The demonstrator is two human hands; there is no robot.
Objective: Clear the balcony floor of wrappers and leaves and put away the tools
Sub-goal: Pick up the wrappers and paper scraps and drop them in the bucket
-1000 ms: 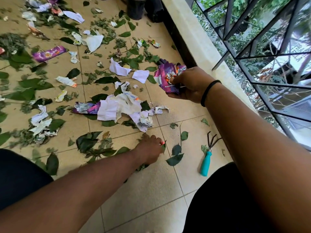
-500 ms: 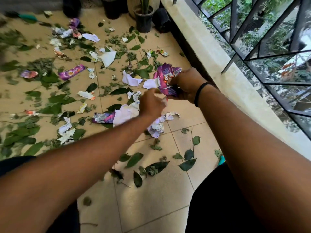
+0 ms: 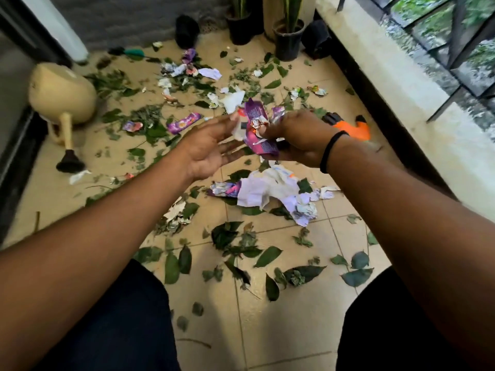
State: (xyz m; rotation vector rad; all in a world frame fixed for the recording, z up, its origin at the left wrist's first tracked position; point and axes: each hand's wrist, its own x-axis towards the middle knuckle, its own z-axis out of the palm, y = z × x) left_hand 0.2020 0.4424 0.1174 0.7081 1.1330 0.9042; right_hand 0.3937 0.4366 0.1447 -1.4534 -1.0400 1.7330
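Note:
My right hand (image 3: 300, 135) grips a crumpled bunch of purple and white wrappers (image 3: 255, 127) in the air over the tiled floor. Beside it, my left hand (image 3: 209, 148) is spread with straight fingers, its fingertips at the left side of the bunch. Under the hands lies a heap of white and purple wrappers (image 3: 267, 194). Green leaves (image 3: 230, 236) are scattered across the tiles. A purple wrapper (image 3: 184, 122) lies further back. An orange and black tool (image 3: 351, 127) lies by the wall behind my right wrist.
A cream watering can (image 3: 60, 96) lies on its side at the left by the door frame. Black plant pots (image 3: 288, 41) stand at the far end. A teal-handled tool (image 3: 132, 52) lies near the back wall. A low ledge (image 3: 401, 84) with a metal grille runs along the right.
My left hand came up from the leaves on the floor to the bunch in my right hand and now has its fingers spread. The view has tilted up, showing the far end of the balcony.

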